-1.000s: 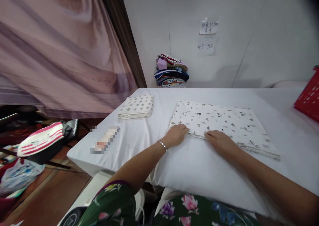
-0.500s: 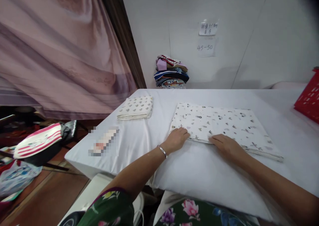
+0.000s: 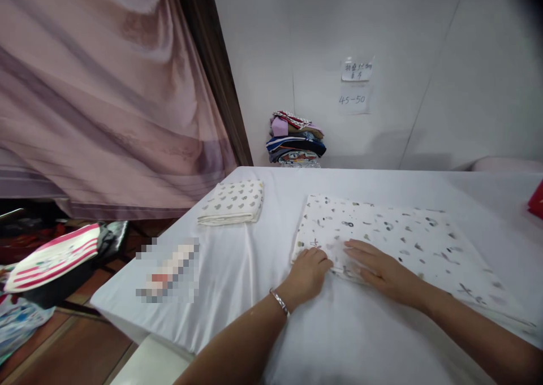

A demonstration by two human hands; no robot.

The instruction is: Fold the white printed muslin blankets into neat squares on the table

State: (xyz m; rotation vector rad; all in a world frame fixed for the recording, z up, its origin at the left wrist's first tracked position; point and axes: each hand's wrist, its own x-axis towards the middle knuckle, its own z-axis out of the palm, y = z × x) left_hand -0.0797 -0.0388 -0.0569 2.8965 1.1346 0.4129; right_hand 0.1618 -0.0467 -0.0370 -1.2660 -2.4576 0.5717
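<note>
A white cloth with small dark prints (image 3: 399,243) lies flat and folded on the white-covered table (image 3: 237,266). My left hand (image 3: 309,272) rests at its near left corner, fingers curled onto the edge. My right hand (image 3: 377,267) lies flat on the cloth beside it, fingers stretched out toward the left. A bracelet sits on my left wrist. A smaller folded cloth with heart prints (image 3: 232,202) lies to the left on the table, away from both hands.
A stack of folded coloured fabrics (image 3: 296,139) sits at the table's far edge by the wall. A pink curtain (image 3: 106,102) hangs at left. A striped bag (image 3: 51,256) lies on the floor at left. A red basket corner (image 3: 537,199) shows at right.
My right hand has slid left along the cloth's near edge and now lies flat on top of it, close to my left hand. The camera has tilted and moved closer.
</note>
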